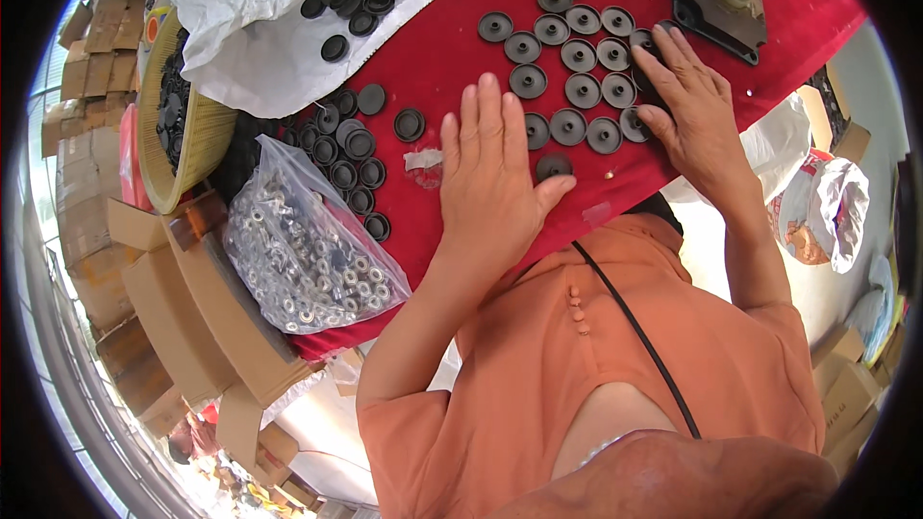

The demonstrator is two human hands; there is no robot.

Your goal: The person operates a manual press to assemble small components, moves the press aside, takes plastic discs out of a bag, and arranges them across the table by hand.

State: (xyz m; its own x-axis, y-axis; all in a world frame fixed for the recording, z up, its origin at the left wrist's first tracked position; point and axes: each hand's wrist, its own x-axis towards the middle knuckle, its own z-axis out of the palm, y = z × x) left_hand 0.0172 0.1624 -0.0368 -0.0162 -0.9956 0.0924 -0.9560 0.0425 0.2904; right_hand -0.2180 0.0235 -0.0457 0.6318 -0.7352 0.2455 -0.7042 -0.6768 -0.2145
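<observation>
My left hand (488, 173) lies flat on the red tablecloth (415, 216), fingers stretched out and thumb apart, holding nothing. A small dark disc (553, 166) sits by its thumb. My right hand (690, 106) spreads over the right edge of a group of round black plastic discs (568, 127); its fingers touch or cover some of them. Each of these has a raised rim and a small hub in the middle. Left of my left hand, more black discs (360, 144) lie loosely, some overlapping. A clear plastic bag (312, 250) full of small metal rings, apparently bearings, rests near them.
At the far left a white sack (240, 10) lies beside a heap of black discs (365, 0). A yellow basket (204, 149) with black parts stands next to an open cardboard box (183, 298). A dark tray (707, 24) lies at the far right.
</observation>
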